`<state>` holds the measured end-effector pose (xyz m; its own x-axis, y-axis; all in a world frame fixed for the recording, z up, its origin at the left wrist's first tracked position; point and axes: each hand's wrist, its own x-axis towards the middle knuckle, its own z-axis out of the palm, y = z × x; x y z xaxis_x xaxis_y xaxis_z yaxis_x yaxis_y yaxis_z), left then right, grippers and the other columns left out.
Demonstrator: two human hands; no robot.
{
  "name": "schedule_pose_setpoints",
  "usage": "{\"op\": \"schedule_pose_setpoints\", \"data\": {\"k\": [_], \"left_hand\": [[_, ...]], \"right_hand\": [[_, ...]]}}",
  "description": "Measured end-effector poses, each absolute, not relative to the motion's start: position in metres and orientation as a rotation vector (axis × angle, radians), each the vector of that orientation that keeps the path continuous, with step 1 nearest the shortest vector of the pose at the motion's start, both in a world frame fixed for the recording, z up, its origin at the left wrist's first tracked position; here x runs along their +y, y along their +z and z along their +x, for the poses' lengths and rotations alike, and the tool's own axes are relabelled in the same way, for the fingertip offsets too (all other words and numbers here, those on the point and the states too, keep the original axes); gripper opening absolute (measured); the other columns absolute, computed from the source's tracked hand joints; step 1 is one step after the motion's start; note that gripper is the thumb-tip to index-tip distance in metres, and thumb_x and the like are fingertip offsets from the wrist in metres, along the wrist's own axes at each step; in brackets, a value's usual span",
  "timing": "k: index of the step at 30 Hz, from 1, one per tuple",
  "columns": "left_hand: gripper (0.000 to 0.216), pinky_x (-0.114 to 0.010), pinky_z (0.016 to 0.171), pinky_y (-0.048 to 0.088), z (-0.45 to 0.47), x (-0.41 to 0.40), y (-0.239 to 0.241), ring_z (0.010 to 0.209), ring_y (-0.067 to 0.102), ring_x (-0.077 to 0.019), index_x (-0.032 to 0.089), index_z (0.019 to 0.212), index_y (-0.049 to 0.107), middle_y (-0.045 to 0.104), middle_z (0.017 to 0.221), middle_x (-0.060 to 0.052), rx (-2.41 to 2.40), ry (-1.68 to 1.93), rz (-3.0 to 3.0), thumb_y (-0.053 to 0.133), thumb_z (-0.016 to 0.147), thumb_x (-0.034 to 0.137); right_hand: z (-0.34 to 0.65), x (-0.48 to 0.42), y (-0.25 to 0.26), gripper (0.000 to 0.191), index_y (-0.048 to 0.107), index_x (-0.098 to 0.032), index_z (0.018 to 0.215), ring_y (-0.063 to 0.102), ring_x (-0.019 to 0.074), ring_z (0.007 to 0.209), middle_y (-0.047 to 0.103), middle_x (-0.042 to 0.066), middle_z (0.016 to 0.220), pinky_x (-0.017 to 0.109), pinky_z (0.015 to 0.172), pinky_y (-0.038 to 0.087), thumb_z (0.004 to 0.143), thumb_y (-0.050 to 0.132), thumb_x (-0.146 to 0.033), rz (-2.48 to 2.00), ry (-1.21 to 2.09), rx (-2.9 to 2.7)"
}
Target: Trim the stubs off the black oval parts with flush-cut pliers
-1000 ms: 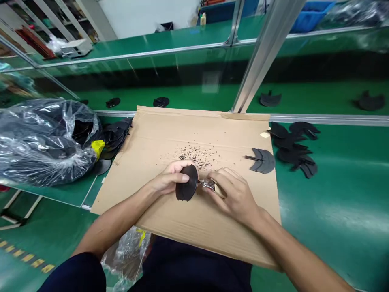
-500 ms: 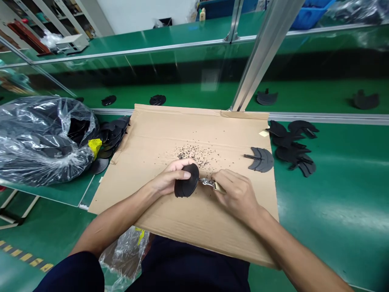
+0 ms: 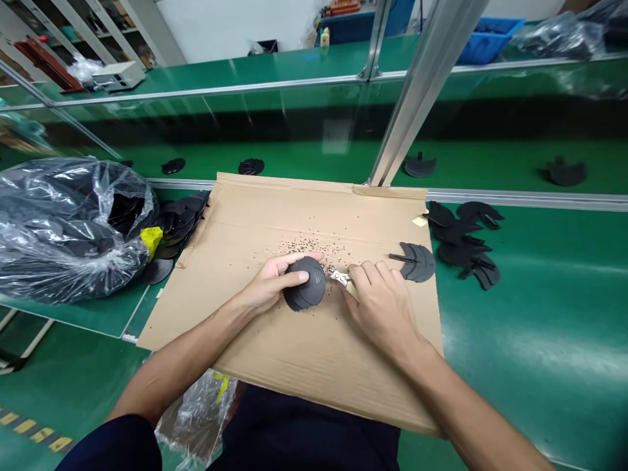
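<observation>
My left hand (image 3: 271,282) is closed on a dark, rounded plastic part (image 3: 307,285), thumb on its face and fingers behind. In my right hand (image 3: 380,294) is a small pair of cutting pliers (image 3: 341,277) with pale handles. The jaws point at the part's right edge, a small gap away from it. Under both hands lies a sheet of cardboard (image 3: 279,353), sprinkled with tiny black scraps (image 3: 314,246) just beyond the part. Right of the pliers, another dark part with a stem (image 3: 417,263) rests on the cardboard.
A clear bag of black parts (image 3: 73,229) stands at the left, a pile of loose parts (image 3: 184,219) beside it. More black parts (image 3: 464,239) lie right of the cardboard on the green bench (image 3: 540,314). A metal post (image 3: 422,98) rises behind the cardboard.
The held part has turned so its face shows more toward me. The pliers have drawn slightly away from its edge. My view has shifted a little.
</observation>
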<state>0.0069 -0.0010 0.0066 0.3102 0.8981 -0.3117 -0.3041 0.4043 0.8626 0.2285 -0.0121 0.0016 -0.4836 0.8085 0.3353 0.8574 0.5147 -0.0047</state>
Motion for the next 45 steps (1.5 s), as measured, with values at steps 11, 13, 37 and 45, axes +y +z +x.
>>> {"op": "schedule_pose_setpoints", "data": {"k": [11,13,37,45], "left_hand": [[0.037,-0.016,0.065,0.053,0.006,0.006,0.006,0.066,0.064,-0.0073,0.016,0.110,0.067,0.070,0.085,0.000,0.814,1.139,0.530,0.079,0.076,0.017],[0.035,-0.016,0.061,0.053,0.007,0.005,0.004,0.063,0.064,-0.0072,0.016,0.109,0.066,0.070,0.082,0.000,0.783,1.100,0.514,0.079,0.076,0.016],[0.038,-0.014,0.060,0.057,0.015,-0.007,0.001,0.063,0.067,-0.0073,0.014,0.101,0.067,0.072,0.086,-0.001,0.724,0.952,0.463,0.089,0.070,0.020],[0.040,-0.015,0.064,0.057,0.017,-0.007,0.000,0.067,0.069,-0.0088,0.016,0.104,0.066,0.073,0.086,-0.001,0.762,0.974,0.531,0.087,0.072,0.024]], "right_hand": [[0.223,-0.020,0.006,0.031,0.059,-0.009,0.117,0.043,0.0263,0.082,0.058,0.012,0.092,0.035,0.068,0.029,0.094,0.051,-0.028,-1.271,-0.209,-2.368],[0.223,-0.020,0.004,0.030,0.059,-0.009,0.118,0.045,0.0260,0.082,0.059,0.011,0.091,0.035,0.068,0.031,0.093,0.051,-0.023,-1.186,-0.193,-2.354],[0.225,-0.021,-0.002,0.025,0.066,-0.014,0.112,0.054,0.0182,0.073,0.063,0.005,0.077,0.031,0.063,0.040,0.097,0.046,-0.012,-1.089,-0.181,-2.301],[0.229,-0.023,-0.005,0.022,0.066,-0.018,0.111,0.055,0.0152,0.066,0.065,0.002,0.076,0.029,0.057,0.038,0.095,0.050,-0.014,-1.123,-0.048,-2.328]]}}
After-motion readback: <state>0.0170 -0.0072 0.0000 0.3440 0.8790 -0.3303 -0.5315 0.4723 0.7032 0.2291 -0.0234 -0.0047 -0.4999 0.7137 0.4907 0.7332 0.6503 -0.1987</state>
